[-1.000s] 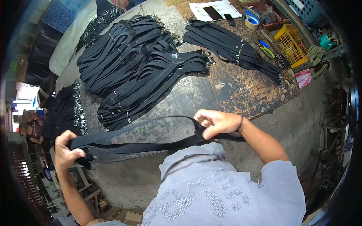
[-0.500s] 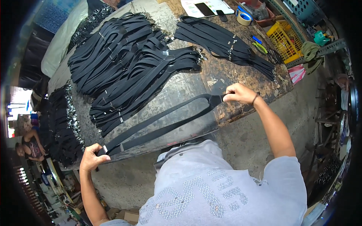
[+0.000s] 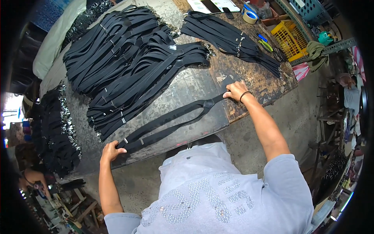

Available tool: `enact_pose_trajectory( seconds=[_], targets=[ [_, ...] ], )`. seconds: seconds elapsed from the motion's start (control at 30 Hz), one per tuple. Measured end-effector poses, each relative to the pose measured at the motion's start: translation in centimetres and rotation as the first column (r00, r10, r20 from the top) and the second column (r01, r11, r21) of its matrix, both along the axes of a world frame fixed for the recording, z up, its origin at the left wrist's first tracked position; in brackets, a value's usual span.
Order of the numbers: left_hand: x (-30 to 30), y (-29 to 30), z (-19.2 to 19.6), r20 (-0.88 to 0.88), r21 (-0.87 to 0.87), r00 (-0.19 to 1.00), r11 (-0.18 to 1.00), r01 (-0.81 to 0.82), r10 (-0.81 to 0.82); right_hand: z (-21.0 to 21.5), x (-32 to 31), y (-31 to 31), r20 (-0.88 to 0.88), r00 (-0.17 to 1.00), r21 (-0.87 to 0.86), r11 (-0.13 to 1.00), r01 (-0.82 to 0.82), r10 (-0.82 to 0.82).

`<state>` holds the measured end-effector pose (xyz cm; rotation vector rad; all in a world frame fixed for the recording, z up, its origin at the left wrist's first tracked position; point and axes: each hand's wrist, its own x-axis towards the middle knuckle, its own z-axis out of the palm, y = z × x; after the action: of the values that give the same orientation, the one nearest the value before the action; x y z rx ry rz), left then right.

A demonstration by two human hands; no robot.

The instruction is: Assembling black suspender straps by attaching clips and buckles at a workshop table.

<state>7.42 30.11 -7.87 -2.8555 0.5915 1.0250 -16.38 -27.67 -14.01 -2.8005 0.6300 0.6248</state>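
A pair of black elastic suspenders (image 3: 209,103) is stretched slantwise across the near part of the table. My left hand (image 3: 110,152) is closed on the ends of its two straps at the near left edge, just beyond two small metal adjusters (image 3: 125,140). To the right, my right hand (image 3: 237,91) grips the single back strap, a little past the joint where the straps meet. Between my hands the two straps run side by side with a narrow gap. The clips at the ends are hidden.
A large heap of black suspenders (image 3: 117,50) covers the table's left and middle. Another bundle (image 3: 218,31) lies at the back right, near green-handled pliers (image 3: 265,46), tape (image 3: 249,16) and a phone (image 3: 210,6). A yellow basket (image 3: 289,39) stands beyond. Another person sits far left.
My left hand has shifted right and away from me, and the adjusters now show farther from its fingers. The strap joint now lies farther from my right hand. The view has shifted slightly.
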Motion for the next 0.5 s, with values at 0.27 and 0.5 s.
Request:
enact_pose_trajectory(
  seconds=[0.27,0.5],
  targets=[
    [2.5,2.1,-2.5,0.161,-0.196,0.973,0.96,0.198,-0.167,-0.1,-0.2,1.9,0.118,0.99,-0.221,0.969,0.105,-0.08],
    [4.7,3.7,-3.3,0.058,-0.133,0.96,0.951,0.279,-0.273,-1.1,-0.7,2.1,0.142,0.979,-0.283,0.942,0.179,-0.144]
  ],
)
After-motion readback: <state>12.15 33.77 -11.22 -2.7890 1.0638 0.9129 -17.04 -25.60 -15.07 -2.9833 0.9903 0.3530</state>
